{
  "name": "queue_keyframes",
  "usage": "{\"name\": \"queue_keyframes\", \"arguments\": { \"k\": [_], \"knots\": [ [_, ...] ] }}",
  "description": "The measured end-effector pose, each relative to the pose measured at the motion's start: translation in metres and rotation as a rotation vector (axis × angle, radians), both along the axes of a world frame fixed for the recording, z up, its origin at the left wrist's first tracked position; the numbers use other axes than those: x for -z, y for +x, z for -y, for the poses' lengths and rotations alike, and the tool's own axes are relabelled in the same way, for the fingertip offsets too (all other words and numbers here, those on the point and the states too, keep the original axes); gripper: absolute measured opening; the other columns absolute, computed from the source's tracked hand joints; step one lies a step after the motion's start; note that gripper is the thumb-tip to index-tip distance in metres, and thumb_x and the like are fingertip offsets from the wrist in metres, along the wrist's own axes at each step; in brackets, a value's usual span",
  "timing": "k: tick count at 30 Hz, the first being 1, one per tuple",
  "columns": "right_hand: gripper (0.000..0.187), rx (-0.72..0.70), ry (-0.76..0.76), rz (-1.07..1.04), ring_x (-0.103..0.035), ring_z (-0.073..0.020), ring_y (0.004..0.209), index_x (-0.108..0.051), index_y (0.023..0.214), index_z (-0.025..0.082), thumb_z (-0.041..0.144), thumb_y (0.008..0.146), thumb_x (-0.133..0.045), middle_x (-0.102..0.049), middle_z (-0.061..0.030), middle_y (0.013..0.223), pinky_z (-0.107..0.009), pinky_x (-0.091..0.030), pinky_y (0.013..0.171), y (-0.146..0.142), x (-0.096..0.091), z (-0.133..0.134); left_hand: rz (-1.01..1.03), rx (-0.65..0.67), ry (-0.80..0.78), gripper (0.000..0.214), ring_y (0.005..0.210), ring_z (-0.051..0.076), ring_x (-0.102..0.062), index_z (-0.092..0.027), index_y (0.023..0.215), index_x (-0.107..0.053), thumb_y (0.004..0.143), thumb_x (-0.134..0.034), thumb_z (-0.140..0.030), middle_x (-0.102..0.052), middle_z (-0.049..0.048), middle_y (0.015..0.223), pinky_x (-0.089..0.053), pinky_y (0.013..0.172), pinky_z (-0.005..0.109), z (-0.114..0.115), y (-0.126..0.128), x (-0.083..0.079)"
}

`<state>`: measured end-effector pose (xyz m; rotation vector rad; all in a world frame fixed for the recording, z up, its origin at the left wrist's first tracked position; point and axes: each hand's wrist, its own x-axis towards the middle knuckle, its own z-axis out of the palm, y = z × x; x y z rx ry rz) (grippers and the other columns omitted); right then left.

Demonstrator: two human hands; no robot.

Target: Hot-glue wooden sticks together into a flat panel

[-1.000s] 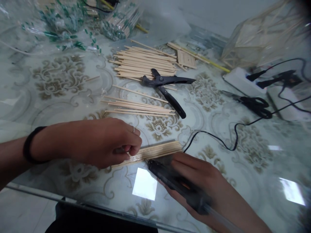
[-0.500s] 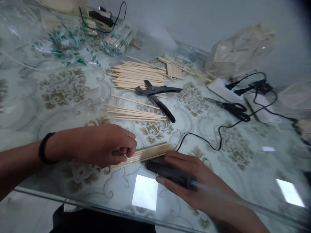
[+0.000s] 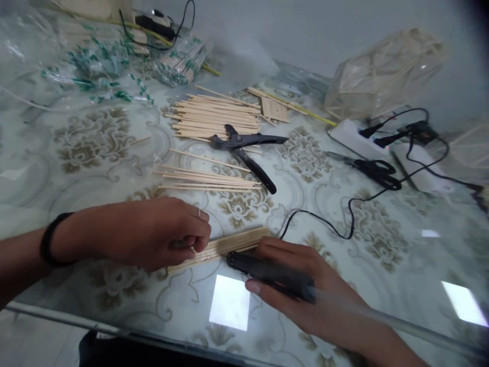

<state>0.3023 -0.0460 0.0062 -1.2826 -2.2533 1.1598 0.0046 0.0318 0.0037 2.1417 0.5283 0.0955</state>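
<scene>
In my right hand point(image 3: 305, 285) is a black hot glue gun point(image 3: 263, 270), its nozzle end over a flat row of thin wooden sticks point(image 3: 244, 238). A long translucent glue stick point(image 3: 367, 308) runs out of the gun's back end toward the lower right. My left hand point(image 3: 164, 232), fingers curled and a ring on one, presses on the left part of the row. Shiny glue shows on the sticks near its fingertips. Its palm side and part of the row are hidden. Beyond the hands lie several loose sticks point(image 3: 214, 181).
Black-handled cutters point(image 3: 244, 142) lie against a larger stick pile point(image 3: 217, 114). To the right are scissors point(image 3: 376, 173), a white power strip point(image 3: 353, 137) and a black cord point(image 3: 328, 221). Wrapped stick bundles point(image 3: 181, 61) and a stick frame point(image 3: 385, 76) stand farther back. The glass table edge point(image 3: 114, 329) is near me.
The glue gun's nozzle end has shifted slightly left along the row, and my left hand also sits a little farther left. The view has turned slightly.
</scene>
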Motion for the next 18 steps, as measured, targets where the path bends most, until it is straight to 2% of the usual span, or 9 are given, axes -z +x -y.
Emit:
{"name": "queue_keyframes", "arguments": {
  "k": [7, 13, 18],
  "knots": [
    [0.019, 0.024, 0.062, 0.028, -0.073, -0.0220, 0.070, -0.070, 0.081, 0.025, 0.025, 0.100, -0.072, -0.075, -0.0036, 0.081, -0.034, -0.056, 0.060, -0.002, 0.002, 0.007, 0.003, -0.008, -0.007, 0.017, 0.078, 0.015, -0.064, -0.024, 0.089, -0.063, 0.091, -0.062, -0.007, -0.068, -0.0040, 0.085, -0.045, 0.072, 0.028, 0.001, -0.001, 0.003],
    [0.016, 0.000, 0.099, 0.039, -0.075, -0.0218, 0.074, -0.073, 0.084, 0.024, 0.024, 0.100, -0.070, -0.078, -0.0056, 0.086, -0.032, -0.058, 0.062, -0.001, 0.009, 0.009, 0.012, -0.011, 0.008, 0.017, 0.076, 0.014, -0.063, -0.024, 0.088, -0.061, 0.091, -0.062, -0.007, -0.067, -0.0046, 0.084, -0.044, 0.071, 0.028, 0.001, 0.000, 0.003],
    [0.016, -0.011, 0.125, 0.016, -0.073, -0.0214, 0.068, -0.069, 0.081, 0.026, 0.020, 0.095, -0.070, -0.076, -0.0038, 0.079, -0.032, -0.055, 0.056, 0.001, 0.011, 0.008, -0.007, -0.008, 0.003, 0.018, 0.078, 0.015, -0.063, -0.024, 0.088, -0.061, 0.089, -0.062, -0.006, -0.067, -0.0047, 0.086, -0.044, 0.073, 0.027, 0.002, -0.001, 0.005]
  ]
}}
